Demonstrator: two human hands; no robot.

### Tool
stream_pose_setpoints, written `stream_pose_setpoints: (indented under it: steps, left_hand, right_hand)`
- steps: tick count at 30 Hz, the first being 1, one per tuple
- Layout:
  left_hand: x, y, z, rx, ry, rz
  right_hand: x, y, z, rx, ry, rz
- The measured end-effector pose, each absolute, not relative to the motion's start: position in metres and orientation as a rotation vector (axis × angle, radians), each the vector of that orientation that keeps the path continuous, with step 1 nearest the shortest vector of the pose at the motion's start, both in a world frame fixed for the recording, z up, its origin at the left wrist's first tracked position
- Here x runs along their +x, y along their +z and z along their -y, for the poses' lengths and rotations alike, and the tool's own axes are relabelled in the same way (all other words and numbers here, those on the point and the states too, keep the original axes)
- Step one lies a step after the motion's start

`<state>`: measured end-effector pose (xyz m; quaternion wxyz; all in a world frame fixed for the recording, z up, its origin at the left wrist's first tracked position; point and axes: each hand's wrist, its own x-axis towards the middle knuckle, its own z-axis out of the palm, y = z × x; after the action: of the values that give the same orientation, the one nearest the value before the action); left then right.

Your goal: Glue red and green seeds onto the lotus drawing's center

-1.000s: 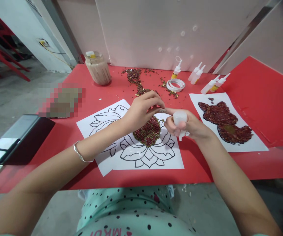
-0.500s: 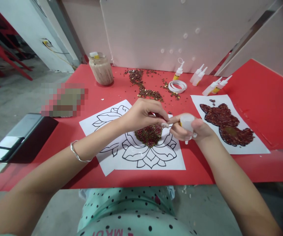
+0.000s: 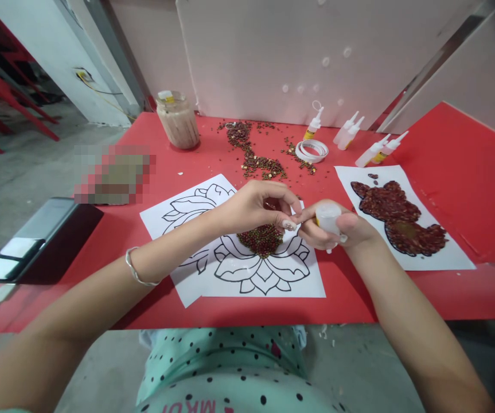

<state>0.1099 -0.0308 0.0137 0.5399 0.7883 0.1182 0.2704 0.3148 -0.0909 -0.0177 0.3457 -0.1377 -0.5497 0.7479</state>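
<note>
My left hand (image 3: 258, 206) hovers over the lotus drawing with its thumb and forefinger closed at the tip of my right forefinger; anything between them is too small to make out. In my right hand (image 3: 342, 226) is a small white glue bottle (image 3: 328, 217), wrapped by the fingers, its bottom end upward. Below the hands lies the lotus drawing (image 3: 262, 275), its centre covered with red and green beans (image 3: 262, 241). A second line drawing (image 3: 195, 201) lies partly under it at the left.
Loose beans (image 3: 264, 166) are scattered at the back, beside a white tape roll (image 3: 311, 151). Several glue bottles (image 3: 348, 132) stand behind. A jar (image 3: 178, 123) is at back left, a propped phone (image 3: 41, 241) at left, and a seed-covered picture (image 3: 402, 218) at right.
My left hand has shifted slightly down and right, its fingertips still by my right forefinger. The glue bottle stays in my right hand, almost unmoved.
</note>
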Motion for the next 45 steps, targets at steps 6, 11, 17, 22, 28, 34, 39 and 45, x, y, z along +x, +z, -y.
stream_pose_setpoints:
  steps: [6, 11, 17, 22, 28, 34, 39, 45]
  left_hand:
    - [0.109, 0.017, 0.031, 2.005, 0.614, -0.263]
    - [0.109, 0.015, 0.03, 2.109, 0.596, -0.219]
    - [0.108, 0.008, 0.027, 2.096, 0.713, -0.187]
    - [0.108, 0.007, 0.026, 2.108, 0.714, -0.105]
    - [0.108, 0.01, 0.027, 2.15, 0.671, -0.094]
    - [0.108, 0.009, 0.029, 2.095, 0.663, -0.135]
    - [0.107, 0.008, 0.029, 2.03, 0.666, -0.207]
    - [0.107, 0.018, 0.027, 2.194, 0.608, -0.229]
  right_hand:
    - [0.313, -0.017, 0.091, -0.359, 1.972, 1.434]
    - [0.309, -0.014, 0.092, -0.401, 2.0, 1.461]
    - [0.31, -0.018, 0.092, -0.349, 1.969, 1.433]
    - [0.312, -0.021, 0.093, -0.303, 1.98, 1.432]
    - [0.314, -0.026, 0.091, -0.272, 1.982, 1.436]
    - [0.313, -0.022, 0.092, -0.3, 2.013, 1.45]
    - [0.312, -0.019, 0.093, -0.313, 1.971, 1.437]
    - [0.312, -0.012, 0.094, -0.457, 1.951, 1.496]
